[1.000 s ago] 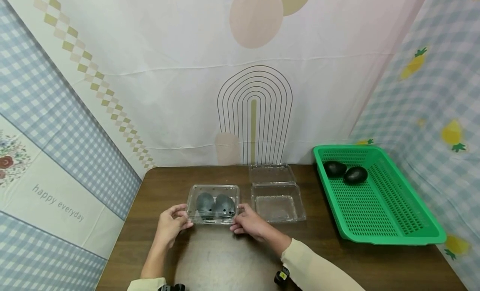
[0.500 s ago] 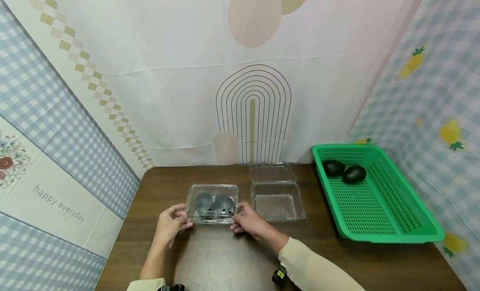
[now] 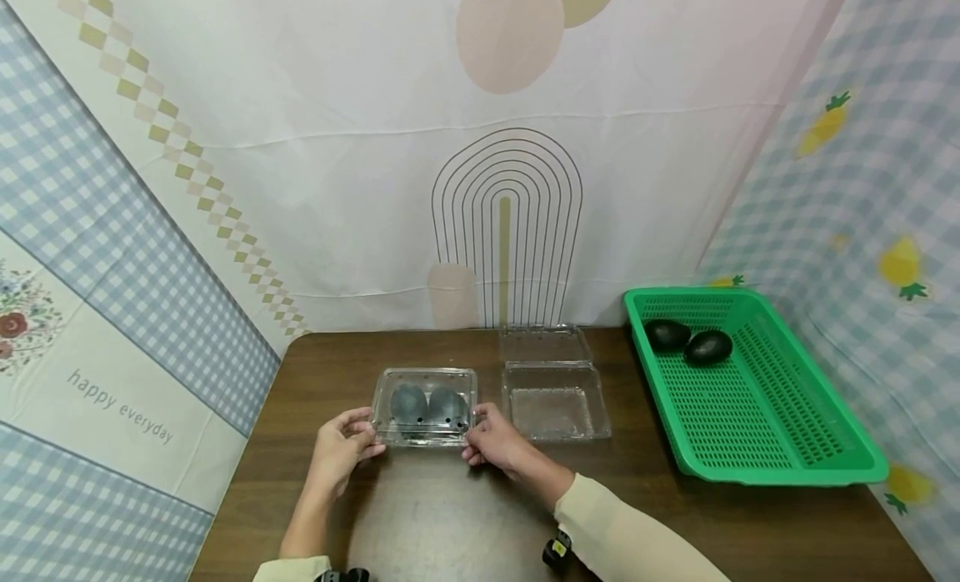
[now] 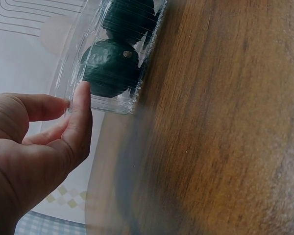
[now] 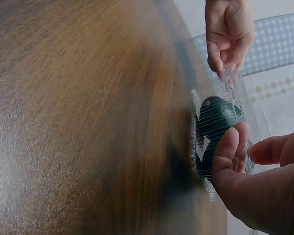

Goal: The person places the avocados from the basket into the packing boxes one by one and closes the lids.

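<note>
A clear plastic clamshell box (image 3: 423,439), its lid down, sits on the table with two dark green avocados (image 3: 409,403) side by side inside. At the front left corner my left hand (image 3: 341,450) pinches the box's rim between thumb and fingers. My right hand (image 3: 497,442) pinches the rim at the front right corner. In the left wrist view, one avocado (image 4: 110,71) shows its stem scar through the ribbed wall. From the right wrist, my right hand (image 5: 257,181) partly covers the other avocado.
Right of the box lies a second clear clamshell (image 3: 553,411), lid folded back towards the wall, nothing in it. A green plastic basket (image 3: 750,432) stands at the right, with two dark avocados (image 3: 708,347) at its back left. A patterned cloth (image 3: 360,232) hangs behind the wooden table (image 3: 420,515).
The head view has shifted very slightly. Both hands keep their pinch on the box, which stays in place.
</note>
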The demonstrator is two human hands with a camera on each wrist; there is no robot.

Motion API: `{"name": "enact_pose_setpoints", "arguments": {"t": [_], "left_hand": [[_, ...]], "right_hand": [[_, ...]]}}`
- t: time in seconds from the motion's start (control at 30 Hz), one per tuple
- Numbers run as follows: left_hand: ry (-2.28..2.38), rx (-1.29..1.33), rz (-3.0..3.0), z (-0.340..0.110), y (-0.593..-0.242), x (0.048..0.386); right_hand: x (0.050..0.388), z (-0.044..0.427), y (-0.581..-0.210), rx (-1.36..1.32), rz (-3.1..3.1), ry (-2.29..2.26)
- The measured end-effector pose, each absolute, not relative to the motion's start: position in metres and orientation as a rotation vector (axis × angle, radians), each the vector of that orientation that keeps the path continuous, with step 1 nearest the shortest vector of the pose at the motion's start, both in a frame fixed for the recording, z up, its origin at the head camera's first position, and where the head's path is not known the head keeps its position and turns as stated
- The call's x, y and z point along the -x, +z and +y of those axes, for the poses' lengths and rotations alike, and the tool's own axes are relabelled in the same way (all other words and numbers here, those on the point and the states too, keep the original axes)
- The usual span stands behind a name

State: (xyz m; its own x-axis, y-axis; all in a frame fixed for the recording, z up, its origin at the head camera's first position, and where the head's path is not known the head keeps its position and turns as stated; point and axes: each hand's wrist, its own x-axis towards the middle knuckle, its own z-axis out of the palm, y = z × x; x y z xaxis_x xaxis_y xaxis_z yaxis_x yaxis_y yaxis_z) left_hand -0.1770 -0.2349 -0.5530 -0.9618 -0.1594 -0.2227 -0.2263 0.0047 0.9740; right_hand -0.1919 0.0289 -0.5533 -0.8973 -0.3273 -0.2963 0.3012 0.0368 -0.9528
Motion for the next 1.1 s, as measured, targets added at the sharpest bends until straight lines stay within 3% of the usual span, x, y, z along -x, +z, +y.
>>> {"name": "enact_pose_setpoints", "arguments": {"t": [0.6, 1.1], "left_hand": [[2.106, 0.418, 2.227, -0.235, -0.550, 0.175], [1.702, 0.410, 2.851, -0.225, -0.520, 0.173]], "right_hand": [[0.186, 0.035, -0.544, 0.021, 1.744, -1.839], [0.184, 0.074, -0.512, 0.154, 1.711, -1.724]]}}
